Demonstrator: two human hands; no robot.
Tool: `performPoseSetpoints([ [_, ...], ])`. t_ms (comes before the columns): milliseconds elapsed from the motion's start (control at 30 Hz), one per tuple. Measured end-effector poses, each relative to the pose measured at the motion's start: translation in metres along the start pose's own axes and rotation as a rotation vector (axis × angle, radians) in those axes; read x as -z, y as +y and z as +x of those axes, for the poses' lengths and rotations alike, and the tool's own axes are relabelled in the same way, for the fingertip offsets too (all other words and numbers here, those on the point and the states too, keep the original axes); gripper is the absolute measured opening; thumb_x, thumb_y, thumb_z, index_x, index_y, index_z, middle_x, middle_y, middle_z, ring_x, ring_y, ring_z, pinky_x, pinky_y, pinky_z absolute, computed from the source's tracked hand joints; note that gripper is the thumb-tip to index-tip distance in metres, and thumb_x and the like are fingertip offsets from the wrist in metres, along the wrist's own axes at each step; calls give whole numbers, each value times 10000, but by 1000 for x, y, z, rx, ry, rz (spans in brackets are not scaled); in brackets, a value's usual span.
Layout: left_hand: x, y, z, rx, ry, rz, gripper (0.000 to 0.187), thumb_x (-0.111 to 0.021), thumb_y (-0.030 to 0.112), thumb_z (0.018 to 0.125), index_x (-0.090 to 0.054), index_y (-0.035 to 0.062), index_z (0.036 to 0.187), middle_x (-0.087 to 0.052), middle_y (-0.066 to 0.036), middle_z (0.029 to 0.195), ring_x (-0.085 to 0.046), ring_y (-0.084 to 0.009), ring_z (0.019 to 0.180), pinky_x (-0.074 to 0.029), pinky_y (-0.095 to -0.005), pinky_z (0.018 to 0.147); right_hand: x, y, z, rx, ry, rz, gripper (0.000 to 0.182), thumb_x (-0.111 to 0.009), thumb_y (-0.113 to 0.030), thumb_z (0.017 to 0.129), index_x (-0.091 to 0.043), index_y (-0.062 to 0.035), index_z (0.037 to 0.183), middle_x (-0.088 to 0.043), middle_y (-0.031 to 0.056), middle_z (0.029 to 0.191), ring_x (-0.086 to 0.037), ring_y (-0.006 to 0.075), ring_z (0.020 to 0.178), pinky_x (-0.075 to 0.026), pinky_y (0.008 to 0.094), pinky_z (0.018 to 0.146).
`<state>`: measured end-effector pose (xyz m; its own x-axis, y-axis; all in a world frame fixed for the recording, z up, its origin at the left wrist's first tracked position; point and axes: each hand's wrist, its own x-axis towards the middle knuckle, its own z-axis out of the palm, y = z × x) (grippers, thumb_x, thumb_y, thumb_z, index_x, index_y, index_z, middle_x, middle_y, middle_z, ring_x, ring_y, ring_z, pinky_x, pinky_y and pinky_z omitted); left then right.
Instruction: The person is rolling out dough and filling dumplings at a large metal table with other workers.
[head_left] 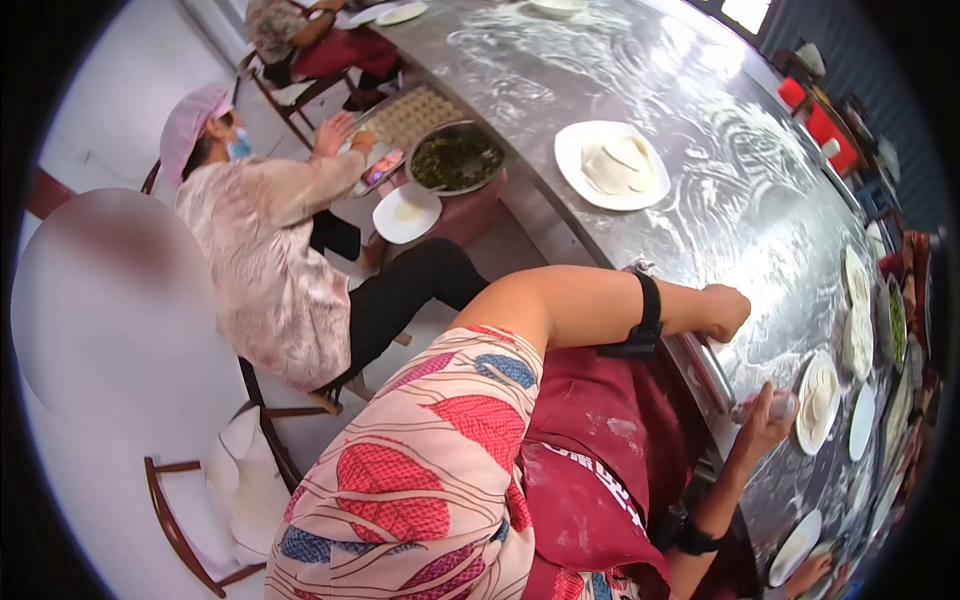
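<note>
My left hand (728, 312) is curled into a fist at the near edge of the floured steel table (520, 60); whatever it may grip is hidden. Closer to the lower right, my right hand (766, 425) is closed, thumb raised, around a pale, blurred thing I cannot make out. Beside it stands a white plate (806, 432) with pale, flat dough rounds (822, 392). Further up the table, beyond my left hand, another white plate (568, 160) carries a stack of dough rounds (612, 165).
A seated co-worker (270, 240) reaches toward a tray of small dumplings (410, 112). Near them are a phone (383, 167), a bowl of green filling (457, 160) and a white plate (408, 213). A chair (180, 530) stands lower left. Another person (285, 35) sits farther off.
</note>
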<state>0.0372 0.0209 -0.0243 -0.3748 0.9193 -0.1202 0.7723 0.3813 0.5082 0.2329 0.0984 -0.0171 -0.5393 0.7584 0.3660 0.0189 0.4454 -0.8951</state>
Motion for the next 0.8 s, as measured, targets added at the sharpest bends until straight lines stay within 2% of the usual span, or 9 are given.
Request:
performPoseSetpoints([
  [67, 3, -5, -10, -78, -45, -73, 227, -621, 113, 663, -714, 20, 848, -687, -172, 861, -672, -300, 843, -533, -415, 682, -3, -3, -5, 9, 1, -3, 181, -638, -120, 875, -473, -45, 876, -547, 45, 652, -511, 96, 531, -424, 240, 490],
  [200, 6, 5, -10, 37, 68, 69, 197, -637, 141, 693, -717, 49, 848, -691, -141, 848, -672, -301, 814, -531, -402, 679, -14, 23, 42, -1, -40, -33, 181, -633, -143, 887, -474, -60, 872, -534, 36, 643, -508, 97, 529, -411, 230, 483],
  [400, 7, 11, -8, -205, -45, 176, 152, -665, 175, 685, -724, 70, 777, -688, -134, 819, -664, -304, 803, -525, -421, 686, -5, -2, 10, 32, -39, -37, 197, -647, -129, 876, -464, -62, 898, -547, 48, 649, -534, 109, 519, -438, 227, 484],
  [467, -3, 4, -6, -132, 73, 59, 131, -670, 165, 667, -713, 70, 746, -680, -134, 778, -658, -306, 769, -517, -404, 678, 1, -12, -17, 9, -32, 8, 192, -639, -126, 879, -459, -62, 894, -548, 52, 646, -547, 114, 523, -444, 232, 483],
  [567, 1, -13, -10, -158, 4, -154, 153, -677, 176, 652, -720, 77, 761, -676, -139, 775, -653, -313, 781, -516, -394, 695, 2, -15, -25, -30, -30, 4, 204, -629, -121, 875, -462, -43, 961, -540, 49, 657, -526, 111, 527, -434, 238, 475],
  [633, 5, -10, -17, -96, 8, -124, 179, -675, 192, 652, -729, 90, 789, -678, -137, 786, -652, -307, 789, -514, -389, 703, -5, 0, 0, -62, -10, -50, 230, -631, -116, 869, -462, -33, 1002, -538, 44, 666, -513, 109, 531, -423, 240, 466],
  [700, 11, 0, -12, -21, -21, 53, 156, -633, 172, 720, -729, 107, 824, -686, -147, 877, -657, -311, 855, -519, -403, 747, -15, 13, 27, 5, 2, -127, 248, -642, -109, 856, -475, -19, 1017, -534, 44, 669, -501, 108, 534, -410, 250, 456],
  [767, 13, 4, -5, -54, -45, 32, 149, -633, 174, 724, -727, 103, 816, -686, -147, 864, -656, -307, 856, -517, -401, 745, -21, 15, 41, 118, 16, -186, 226, -653, -93, 839, -480, -18, 964, -532, 52, 668, -499, 111, 530, -405, 266, 450],
  [800, 14, 4, -7, -127, -40, 3, 153, -652, 178, 702, -727, 94, 806, -683, -140, 830, -657, -299, 811, -515, -395, 715, -20, 6, 35, 72, 4, -92, 212, -656, -81, 833, -477, -23, 932, -532, 55, 664, -503, 110, 526, -409, 269, 453],
])
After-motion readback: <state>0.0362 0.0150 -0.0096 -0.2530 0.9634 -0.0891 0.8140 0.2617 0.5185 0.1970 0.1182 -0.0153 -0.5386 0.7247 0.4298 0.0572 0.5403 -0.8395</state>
